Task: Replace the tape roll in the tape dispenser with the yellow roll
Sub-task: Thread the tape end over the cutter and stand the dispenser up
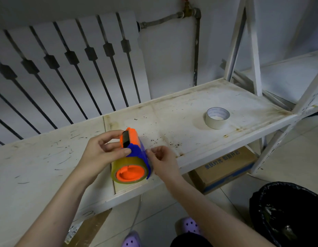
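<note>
Orange-and-blue plastic tape dispenser (131, 154), loaded with glossy clear-brown roll (127, 164), held over scuffed white shelf (190, 111). Left hand (101, 152) fingers pinch orange head; right hand (161, 161) fingers pinch blue side plate. Pale yellow tape roll (217, 118) lies flat, well apart: likely light, stiff; grip across rim.

The dispenser (131, 148) is orange and blue, its roll (127, 164) translucent yellow-brown. At two o'clock sits a whitish roll (217, 118) on the stained white shelf (181, 111).
</note>
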